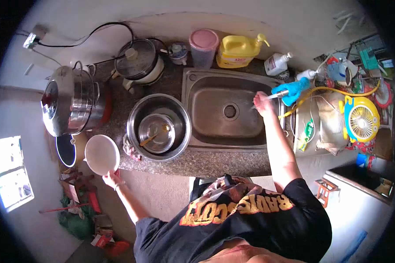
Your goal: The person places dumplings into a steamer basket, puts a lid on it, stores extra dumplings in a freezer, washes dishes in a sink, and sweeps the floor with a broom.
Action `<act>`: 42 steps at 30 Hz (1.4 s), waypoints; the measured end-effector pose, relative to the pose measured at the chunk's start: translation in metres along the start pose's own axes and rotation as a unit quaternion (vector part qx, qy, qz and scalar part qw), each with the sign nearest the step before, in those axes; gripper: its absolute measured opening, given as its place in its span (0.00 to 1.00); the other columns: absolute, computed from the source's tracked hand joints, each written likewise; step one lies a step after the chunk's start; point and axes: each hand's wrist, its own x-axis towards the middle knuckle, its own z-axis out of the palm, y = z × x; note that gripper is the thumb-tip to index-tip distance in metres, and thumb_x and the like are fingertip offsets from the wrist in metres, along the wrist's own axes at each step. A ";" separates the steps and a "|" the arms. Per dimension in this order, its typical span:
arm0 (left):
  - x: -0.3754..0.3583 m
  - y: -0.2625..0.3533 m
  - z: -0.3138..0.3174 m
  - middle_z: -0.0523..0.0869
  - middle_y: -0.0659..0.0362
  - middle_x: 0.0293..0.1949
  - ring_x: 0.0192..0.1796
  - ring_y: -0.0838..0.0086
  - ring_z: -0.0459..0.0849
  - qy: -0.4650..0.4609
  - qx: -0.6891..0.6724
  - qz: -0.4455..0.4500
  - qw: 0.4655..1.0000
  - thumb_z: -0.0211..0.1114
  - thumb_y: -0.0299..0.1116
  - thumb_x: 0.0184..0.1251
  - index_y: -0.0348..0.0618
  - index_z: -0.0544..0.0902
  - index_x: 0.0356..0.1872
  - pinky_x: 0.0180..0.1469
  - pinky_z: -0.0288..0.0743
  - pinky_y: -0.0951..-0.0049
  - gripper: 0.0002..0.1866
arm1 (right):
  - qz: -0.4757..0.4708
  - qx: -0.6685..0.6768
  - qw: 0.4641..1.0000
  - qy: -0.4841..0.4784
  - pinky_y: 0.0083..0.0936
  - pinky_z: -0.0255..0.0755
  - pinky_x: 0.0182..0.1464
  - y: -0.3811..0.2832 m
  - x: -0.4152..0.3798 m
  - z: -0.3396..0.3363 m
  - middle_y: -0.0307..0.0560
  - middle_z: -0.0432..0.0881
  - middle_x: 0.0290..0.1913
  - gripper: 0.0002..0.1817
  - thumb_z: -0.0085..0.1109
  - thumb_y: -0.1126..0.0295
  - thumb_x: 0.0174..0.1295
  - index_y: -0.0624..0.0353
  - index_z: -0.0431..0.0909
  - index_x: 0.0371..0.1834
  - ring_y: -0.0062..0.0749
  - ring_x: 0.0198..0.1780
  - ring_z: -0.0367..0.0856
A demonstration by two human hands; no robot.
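My left hand grips the near rim of a white bowl, which is held out past the counter's left front edge. Over the right side of the steel sink, my right hand is at the end of the metal faucet, where water seems to run onto it. Its fingers are small and blurred here. A blue glove or cloth hangs on the faucet. Left of the sink, a large steel basin holds a smaller steel bowl with a brown-handled utensil in it.
An electric pot, a pink-lidded container, a yellow pump jug and a white bottle line the wall. A steel steamer stands left. A yellow hose and small fan are right.
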 end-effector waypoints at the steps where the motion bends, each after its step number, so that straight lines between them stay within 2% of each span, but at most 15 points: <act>1: -0.028 0.018 -0.002 0.79 0.52 0.34 0.26 0.68 0.79 -0.033 -0.026 0.032 0.999 0.58 0.24 0.50 0.38 0.71 0.42 0.21 0.78 0.74 0.15 | -0.011 0.037 0.999 0.030 0.32 0.78 0.37 0.004 0.001 0.004 0.44 0.79 0.31 0.03 0.55 0.73 0.59 0.60 0.76 0.35 0.33 0.31 0.80; 3: -0.094 0.071 0.014 0.79 0.55 0.35 0.28 0.71 0.80 -0.172 -0.019 0.073 0.982 0.58 0.25 0.53 0.40 0.72 0.43 0.22 0.77 0.77 0.14 | -0.005 0.079 0.994 -0.069 0.34 0.78 0.42 0.008 0.009 0.003 0.45 0.80 0.33 0.05 0.55 0.72 0.60 0.60 0.76 0.37 0.36 0.34 0.80; 6: -0.158 0.084 0.059 0.80 0.58 0.38 0.31 0.74 0.80 -0.339 0.115 0.130 0.925 0.59 0.28 0.58 0.42 0.73 0.47 0.26 0.76 0.81 0.15 | 0.010 0.059 0.998 0.001 0.32 0.78 0.41 -0.001 -0.016 0.039 0.47 0.81 0.32 0.06 0.53 0.70 0.61 0.59 0.77 0.36 0.39 0.35 0.81; 9: -0.278 0.103 0.164 0.80 0.60 0.41 0.37 0.76 0.79 -0.497 0.116 -0.045 0.859 0.57 0.23 0.60 0.40 0.72 0.49 0.34 0.74 0.77 0.15 | 0.045 0.021 0.999 -0.006 0.30 0.77 0.41 -0.018 -0.050 0.069 0.49 0.82 0.32 0.06 0.54 0.69 0.60 0.59 0.77 0.35 0.39 0.36 0.82; 13: -0.338 -0.040 0.270 0.79 0.59 0.30 0.31 0.77 0.77 -0.626 0.113 0.002 0.772 0.55 0.23 0.55 0.34 0.73 0.38 0.31 0.73 0.74 0.09 | -0.081 -0.438 0.893 0.057 0.24 0.73 0.41 -0.024 -0.069 0.039 0.41 0.81 0.33 0.08 0.58 0.68 0.57 0.59 0.77 0.36 0.27 0.35 0.79; 14: -0.358 -0.036 0.287 0.78 0.58 0.28 0.31 0.75 0.77 -0.644 0.137 -0.119 0.743 0.56 0.24 0.54 0.33 0.73 0.36 0.31 0.74 0.72 0.09 | -0.046 -0.387 0.920 0.041 0.21 0.73 0.38 -0.021 -0.072 0.019 0.42 0.81 0.33 0.10 0.57 0.66 0.58 0.59 0.78 0.37 0.24 0.32 0.78; 17: -0.391 -0.096 0.327 0.81 0.50 0.31 0.34 0.65 0.81 -0.666 0.172 -0.060 0.723 0.58 0.26 0.50 0.33 0.75 0.37 0.37 0.76 0.68 0.12 | 0.120 -0.361 0.923 0.065 0.22 0.74 0.24 -0.032 -0.106 -0.006 0.45 0.81 0.34 0.14 0.55 0.64 0.60 0.60 0.77 0.44 0.24 0.25 0.78; 19: -0.406 -0.112 0.350 0.82 0.46 0.35 0.38 0.58 0.82 -0.648 0.269 0.082 0.708 0.57 0.27 0.50 0.33 0.75 0.40 0.42 0.75 0.65 0.14 | 0.074 -0.290 0.954 -0.021 0.25 0.78 0.25 -0.025 -0.121 -0.024 0.45 0.82 0.38 0.15 0.54 0.69 0.59 0.61 0.74 0.49 0.27 0.30 0.82; 20: -0.409 -0.119 0.358 0.82 0.44 0.37 0.40 0.55 0.82 -0.630 0.316 0.154 0.692 0.57 0.27 0.50 0.34 0.75 0.41 0.44 0.75 0.63 0.15 | 0.035 -0.274 0.960 0.054 0.24 0.78 0.27 -0.017 -0.124 -0.026 0.45 0.81 0.39 0.15 0.50 0.66 0.62 0.58 0.73 0.50 0.28 0.31 0.82; 24: -0.418 -0.115 0.382 0.81 0.41 0.42 0.47 0.51 0.79 -0.668 0.317 0.110 0.664 0.58 0.34 0.50 0.36 0.76 0.45 0.49 0.72 0.61 0.19 | 0.094 -0.067 0.992 0.045 0.29 0.79 0.32 -0.035 -0.134 -0.024 0.46 0.79 0.45 0.24 0.44 0.53 0.66 0.55 0.62 0.60 0.31 0.38 0.81; 28: -0.427 -0.108 0.379 0.81 0.41 0.41 0.47 0.53 0.80 -0.647 0.391 0.105 0.646 0.63 0.45 0.49 0.36 0.73 0.49 0.49 0.73 0.61 0.29 | 0.051 -0.272 0.957 0.090 0.32 0.78 0.37 -0.018 -0.131 -0.030 0.46 0.80 0.39 0.17 0.53 0.67 0.61 0.61 0.70 0.51 0.28 0.38 0.80; 31: -0.453 -0.066 0.384 0.81 0.42 0.41 0.47 0.54 0.80 -0.551 0.469 0.203 0.660 0.64 0.54 0.45 0.36 0.69 0.53 0.49 0.74 0.61 0.37 | -0.148 -0.354 0.923 0.030 0.28 0.75 0.38 0.023 -0.119 -0.057 0.47 0.80 0.38 0.18 0.51 0.72 0.58 0.68 0.69 0.52 0.30 0.37 0.79; 33: -0.461 -0.043 0.399 0.81 0.42 0.41 0.47 0.55 0.81 -0.537 0.528 0.225 0.618 0.65 0.58 0.43 0.36 0.67 0.54 0.49 0.74 0.60 0.42 | -0.053 -0.381 0.920 0.075 0.26 0.72 0.42 0.007 -0.142 -0.014 0.49 0.79 0.41 0.19 0.50 0.77 0.55 0.71 0.68 0.52 0.30 0.40 0.77; 40: -0.420 -0.087 0.412 0.82 0.43 0.39 0.43 0.54 0.82 -0.682 0.266 0.160 0.662 0.67 0.49 0.45 0.35 0.77 0.44 0.47 0.75 0.60 0.30 | -0.145 -0.364 0.913 0.116 0.27 0.70 0.45 0.008 -0.135 -0.015 0.49 0.78 0.42 0.16 0.53 0.76 0.55 0.70 0.70 0.48 0.28 0.43 0.75; 42: -0.419 -0.085 0.407 0.83 0.44 0.37 0.41 0.53 0.82 -0.657 0.321 0.129 0.669 0.67 0.46 0.45 0.36 0.79 0.43 0.46 0.76 0.60 0.26 | -0.147 -0.344 0.920 0.116 0.27 0.70 0.45 0.005 -0.133 -0.014 0.50 0.78 0.41 0.15 0.53 0.75 0.55 0.71 0.71 0.46 0.28 0.43 0.75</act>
